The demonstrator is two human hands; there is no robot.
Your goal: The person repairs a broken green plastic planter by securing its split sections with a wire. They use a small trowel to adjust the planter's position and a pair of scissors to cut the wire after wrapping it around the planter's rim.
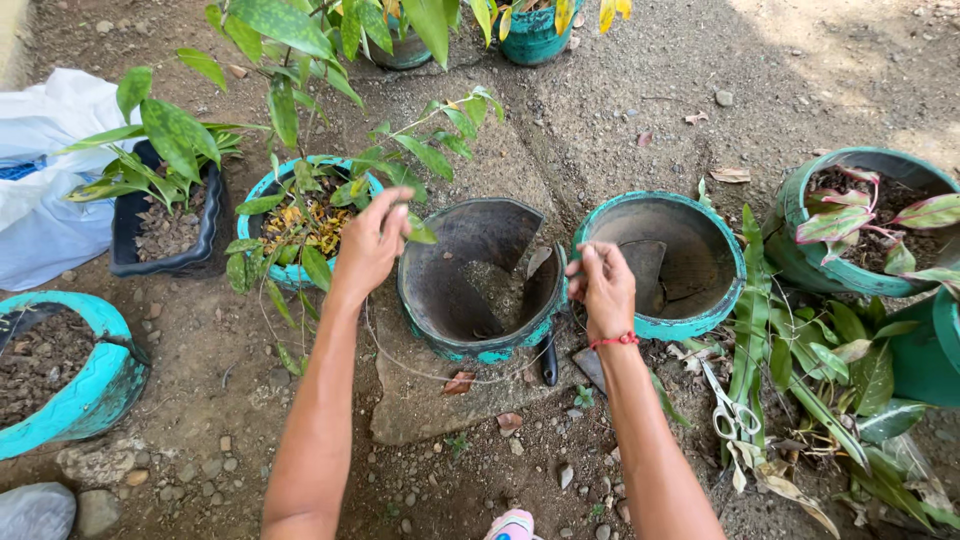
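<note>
Hands at two teal pots on bare, stony ground.

Right hand [603, 288], a red band at its wrist, pinches the near rim of the intact teal pot [722, 300], which holds a flat shard inside. Left hand [372, 243] closes its fingers around a leafy stem of the plant in a teal pot [258, 195] of dry yellow leaves. Between them sits a broken teal pot [480, 340], a piece missing from its far wall. White-handled scissors [730, 410] lie near cut green leaves on the right; a black planter [165, 262] stands left.
</note>
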